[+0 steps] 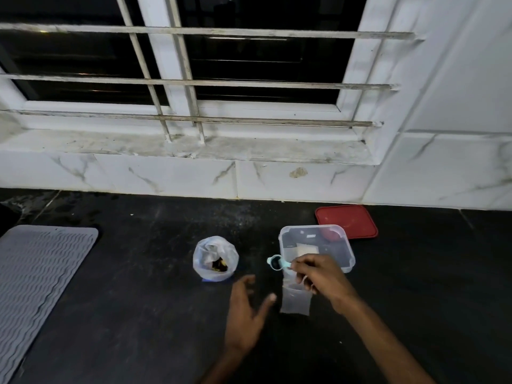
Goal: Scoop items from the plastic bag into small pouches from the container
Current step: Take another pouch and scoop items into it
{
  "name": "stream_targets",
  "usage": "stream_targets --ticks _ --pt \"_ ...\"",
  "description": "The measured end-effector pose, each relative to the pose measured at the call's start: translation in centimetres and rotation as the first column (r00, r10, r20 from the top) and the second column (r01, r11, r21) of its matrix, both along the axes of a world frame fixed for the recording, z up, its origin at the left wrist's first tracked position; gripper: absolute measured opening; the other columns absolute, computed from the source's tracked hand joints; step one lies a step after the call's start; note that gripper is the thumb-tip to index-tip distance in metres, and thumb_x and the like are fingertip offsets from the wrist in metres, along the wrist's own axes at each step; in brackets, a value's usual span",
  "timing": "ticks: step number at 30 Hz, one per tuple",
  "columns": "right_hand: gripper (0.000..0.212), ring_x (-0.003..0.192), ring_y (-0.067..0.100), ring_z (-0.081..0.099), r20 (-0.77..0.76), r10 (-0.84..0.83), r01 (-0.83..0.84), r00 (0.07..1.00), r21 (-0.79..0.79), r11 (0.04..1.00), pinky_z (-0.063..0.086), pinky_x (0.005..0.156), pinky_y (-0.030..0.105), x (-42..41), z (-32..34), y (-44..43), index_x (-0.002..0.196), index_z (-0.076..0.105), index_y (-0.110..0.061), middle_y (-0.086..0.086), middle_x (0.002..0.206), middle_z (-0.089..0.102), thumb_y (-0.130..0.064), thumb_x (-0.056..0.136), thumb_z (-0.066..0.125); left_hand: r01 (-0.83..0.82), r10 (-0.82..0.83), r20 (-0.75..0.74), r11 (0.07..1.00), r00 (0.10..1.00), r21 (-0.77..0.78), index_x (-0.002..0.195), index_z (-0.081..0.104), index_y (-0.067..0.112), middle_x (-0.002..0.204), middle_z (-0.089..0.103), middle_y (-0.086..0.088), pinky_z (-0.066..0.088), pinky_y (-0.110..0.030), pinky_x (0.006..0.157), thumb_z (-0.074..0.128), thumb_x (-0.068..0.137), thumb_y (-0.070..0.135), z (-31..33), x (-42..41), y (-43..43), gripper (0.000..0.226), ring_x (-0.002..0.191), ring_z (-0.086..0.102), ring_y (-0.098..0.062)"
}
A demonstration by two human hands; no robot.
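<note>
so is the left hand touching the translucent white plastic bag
Apart. The head view shows a strip of black countertop between the translucent white plastic bag and the open left hand.

The countertop [138, 314] across the lower frame is dark speckled stone with a dull sheen. At centre, the plastic bag [206, 252] is thin, crinkled, cloudy film. The container [349, 249] is clear hard plastic, and the lid [349, 220] behind it is matt red plastic. The pouch [295, 302] is smooth transparent film and the scoop [275, 262] pale blue plastic. The mat [36, 273] at left is grey, ribbed and matt. The wall tiles [166, 173] are glossy and marble-veined, the window bars [194, 83] grimy painted metal.
</note>
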State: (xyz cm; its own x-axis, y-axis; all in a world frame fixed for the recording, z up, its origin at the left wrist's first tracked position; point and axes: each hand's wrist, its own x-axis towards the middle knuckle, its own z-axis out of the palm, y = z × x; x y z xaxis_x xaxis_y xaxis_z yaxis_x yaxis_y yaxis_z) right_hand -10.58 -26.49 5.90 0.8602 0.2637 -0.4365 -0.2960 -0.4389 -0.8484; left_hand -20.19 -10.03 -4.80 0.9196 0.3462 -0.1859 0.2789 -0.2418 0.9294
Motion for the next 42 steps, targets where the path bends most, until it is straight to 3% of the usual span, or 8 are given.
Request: stream_targets --ticks 4,9,13,22,28,32,35,42 --pt "0.011 0.049 0.007 0.055 0.075 0.029 -0.02 0.997 -0.123 0.992 0.04 0.045 0.019 0.2 -0.4 -4.6 0.086 0.074 -0.017 0.003 0.066 0.07 -0.018 0.092 0.064 0.176 -0.176 -0.09 0.984 0.98 -0.007 0.123 0.045 0.037 0.127 0.048 0.013 0.049 -0.016 0.091 0.085 0.066 0.041 -1.7 0.7 -3.4 0.07 0.11 0.055 -0.001" --pt "0.011 0.045 0.001 0.056 0.161 0.119 -0.077 0.98 -0.249 0.966 0.042 0.046 0.013 0.6 -1.9 -6.3 0.087 0.075 -0.016 -0.001 0.062 0.069 -0.016 0.09 0.064 0.133 -0.131 -0.062 0.99 0.99 0.036 0.123 0.048 0.037 0.124 0.052 0.013 0.051 -0.027 0.096 0.077 0.073 0.038 -1.4 1.7 -5.8 0.058 0.11 0.057 -0.001" --pt "0.011 0.062 0.0 0.064 0.233 0.279 -0.174 0.931 -0.39 0.904 0.055 0.067 0.023 0.9 -3.1 -5.8 0.088 0.075 -0.022 -0.008 0.072 0.071 -0.022 0.088 0.064 0.095 -0.09 -0.046 0.99 0.995 0.108 0.13 0.047 0.026 0.128 0.047 0.009 0.04 -0.015 0.095 0.071 0.084 0.028 -1.1 2.4 -7.4 0.052 0.112 0.05 -0.002" --pt "0.036 0.121 0.014 0.049 0.333 0.773 -0.305 0.54 -0.779 0.548 0.045 0.104 0.03 -0.5 -5.4 -5.0 0.131 0.059 -0.024 -0.005 0.133 0.058 -0.02 0.095 0.059 -0.028 0.032 -0.048 0.995 0.998 0.097 0.135 0.045 0.018 0.129 0.048 0.006 0.038 -0.013 0.097 0.067 0.09 0.02 -0.6 2.0 -9.5 0.05 0.114 0.05 -0.004" --pt "0.035 0.122 0.006 0.047 0.472 0.646 -0.244 0.6 -0.661 0.71 0.042 0.1 0.018 -1.4 -6.0 -6.3 0.129 0.06 -0.028 -0.011 0.132 0.058 -0.023 0.094 0.06 -0.022 0.026 -0.036 0.992 0.999 0.122 0.134 0.046 0.019 0.13 0.048 0.005 0.037 -0.008 0.094 0.069 0.088 0.019 -0.8 1.6 -9.3 0.051 0.113 0.05 -0.003" --pt "0.021 0.101 -0.003 0.058 0.549 0.358 -0.103 0.755 -0.441 0.892 0.042 0.087 0.007 -1.7 -6.5 -6.3 0.109 0.072 -0.032 -0.017 0.11 0.069 -0.024 0.091 0.064 -0.003 0.003 -0.002 0.989 1.0 0.151 0.132 0.045 0.02 0.13 0.048 0.003 0.036 0.001 0.089 0.068 0.089 0.019 -1.2 1.4 -9.2 0.048 0.112 0.051 0.002" --pt "0.012 0.088 -0.005 0.064 0.489 0.134 0.005 0.862 -0.273 0.962 0.053 0.082 0.016 -1.3 -6.3 -6.3 0.095 0.076 -0.03 -0.021 0.092 0.072 -0.022 0.087 0.071 0.016 -0.016 -0.004 0.988 1.0 0.155 0.133 0.044 0.022 0.13 0.046 0.006 0.037 0.001 0.089 0.067 0.089 0.023 -1.4 1.3 -8.7 0.05 0.113 0.049 0.004" --pt "0.01 0.084 0.002 0.068 0.285 -0.122 0.13 0.951 -0.01 0.991 0.056 0.079 0.024 -0.9 -4.8 -6.7 0.088 0.077 -0.024 -0.014 0.084 0.075 -0.016 0.085 0.072 0.044 -0.045 0.004 0.995 0.999 0.094 0.137 0.038 0.036 0.133 0.043 0.018 0.05 -0.03 0.102 0.077 0.078 0.033 -1.5 1.0 -6.9 0.07 0.12 0.052 -0.001"
